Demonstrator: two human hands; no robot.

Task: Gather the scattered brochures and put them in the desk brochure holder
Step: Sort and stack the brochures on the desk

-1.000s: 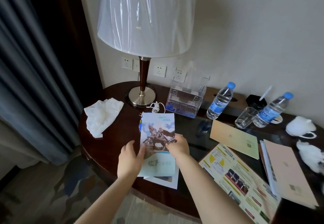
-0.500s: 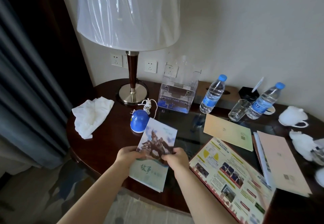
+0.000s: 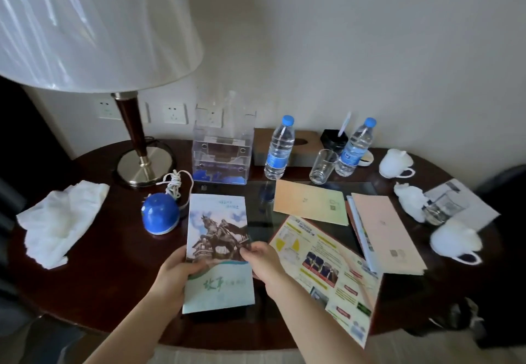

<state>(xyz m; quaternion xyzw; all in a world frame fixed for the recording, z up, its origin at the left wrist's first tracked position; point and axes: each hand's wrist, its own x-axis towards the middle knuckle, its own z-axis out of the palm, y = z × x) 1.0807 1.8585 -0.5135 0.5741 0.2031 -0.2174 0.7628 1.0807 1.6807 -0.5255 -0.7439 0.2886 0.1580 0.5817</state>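
Both hands gripped one brochure, the one with a horseman statue on its cover. The left hand pinched its left edge and the right hand its right edge, which kept the thin paper flat and square above the near part of the table, probably so it could be slid in cleanly. The clear brochure holder stood at the back by the wall, straight beyond the brochure, its pockets open upward; it looked mostly empty, though I couldn't be sure. Other brochures lay flat on the table to the right: an orange one, a pink one over another sheet, and an unfolded leaflet overhanging the near edge. A water bottle stood just beside the holder, near enough to get knocked.
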